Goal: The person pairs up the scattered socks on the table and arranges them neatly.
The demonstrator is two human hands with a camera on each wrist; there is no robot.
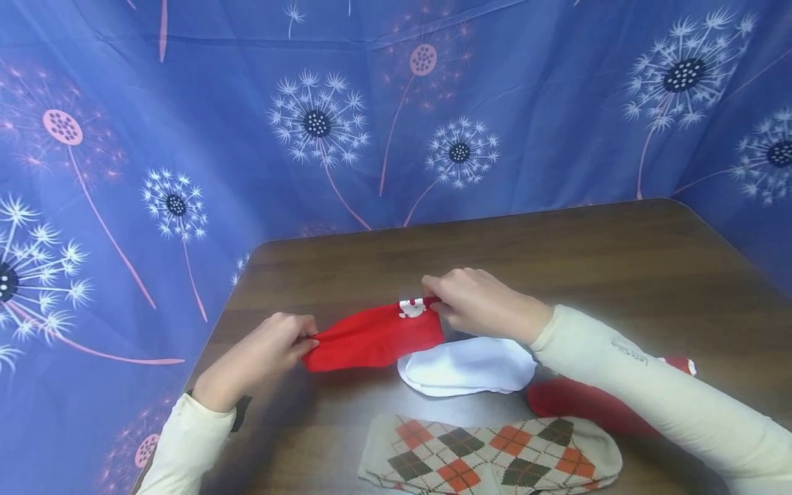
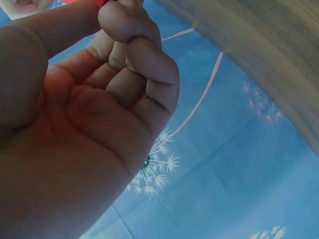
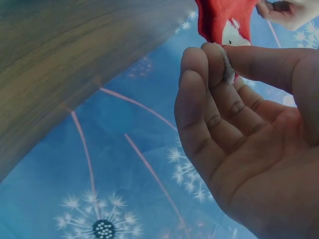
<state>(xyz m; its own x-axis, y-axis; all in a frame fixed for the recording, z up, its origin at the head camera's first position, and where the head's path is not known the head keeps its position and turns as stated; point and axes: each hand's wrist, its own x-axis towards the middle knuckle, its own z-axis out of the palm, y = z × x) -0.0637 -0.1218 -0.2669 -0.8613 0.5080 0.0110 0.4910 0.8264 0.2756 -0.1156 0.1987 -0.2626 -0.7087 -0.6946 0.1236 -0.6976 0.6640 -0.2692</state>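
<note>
A red sock (image 1: pixel 371 338) with a white figure near one end is stretched between my two hands, above the table. My left hand (image 1: pixel 275 347) pinches its left end between thumb and fingers. At the other end, by the white patch, my right hand (image 1: pixel 479 297) pinches the edge. The right wrist view shows the red sock (image 3: pixel 224 17) running from that pinch toward the other hand. Just below lies a white sock (image 1: pixel 468 366), partly overlapped by the red one in the head view. In the left wrist view only a sliver of red shows at the fingertips (image 2: pixel 119 20).
Argyle socks (image 1: pixel 489 454) in beige, orange and dark green lie at the front of the brown table (image 1: pixel 346 268). Another red sock (image 1: pixel 584 405) lies partly hidden under the right forearm. A blue dandelion-print cloth (image 1: pixel 396 137) hangs behind the table.
</note>
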